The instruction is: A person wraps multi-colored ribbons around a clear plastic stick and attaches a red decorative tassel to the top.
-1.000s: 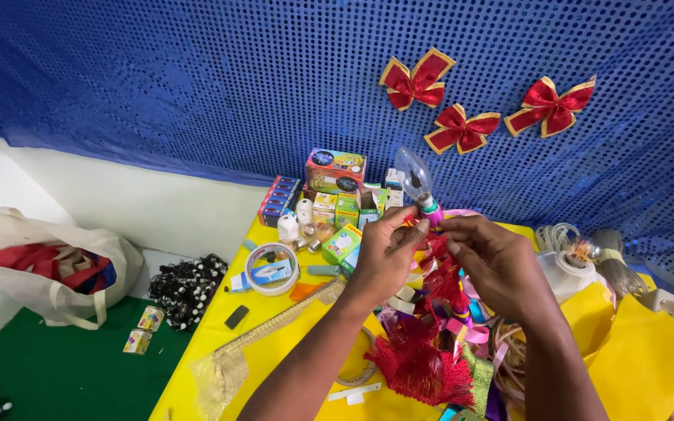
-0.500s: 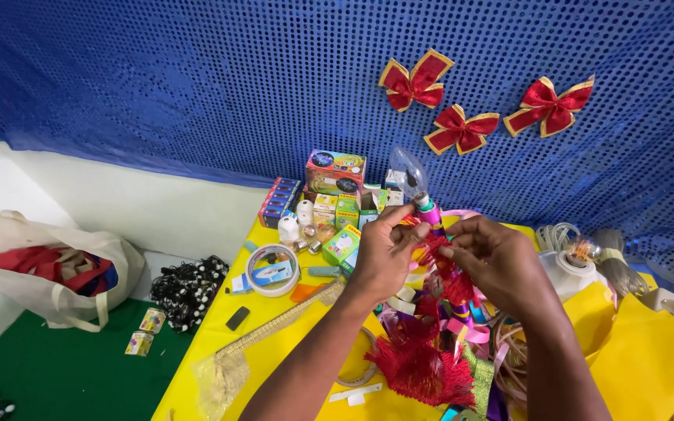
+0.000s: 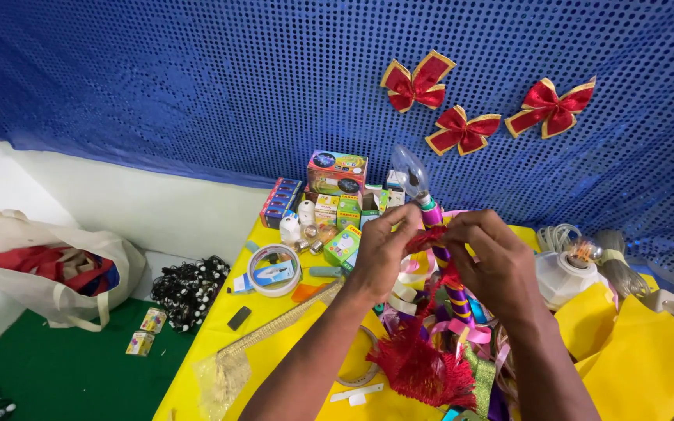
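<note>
Item: red ribbon piece [image 3: 424,238], held above the yellow tabletop [image 3: 274,331] against a purple-wrapped stick [image 3: 448,269] topped by a clear bulb [image 3: 407,170]. I see my left hand [image 3: 380,253] and right hand [image 3: 493,261], each grip pinching the ribbon. Left of the stick: tape roll [image 3: 273,270], small boxes [image 3: 337,173]. Below it: red fringe [image 3: 421,368]

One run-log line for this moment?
left hand: pinching red ribbon | right hand: on ribbon-wrapped stick | yellow table

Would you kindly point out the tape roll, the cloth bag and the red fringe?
tape roll [image 3: 274,270], head view, on its white rim.
cloth bag [image 3: 21,234], head view, on its pale side.
red fringe [image 3: 419,366], head view, mid-tassel.
</note>
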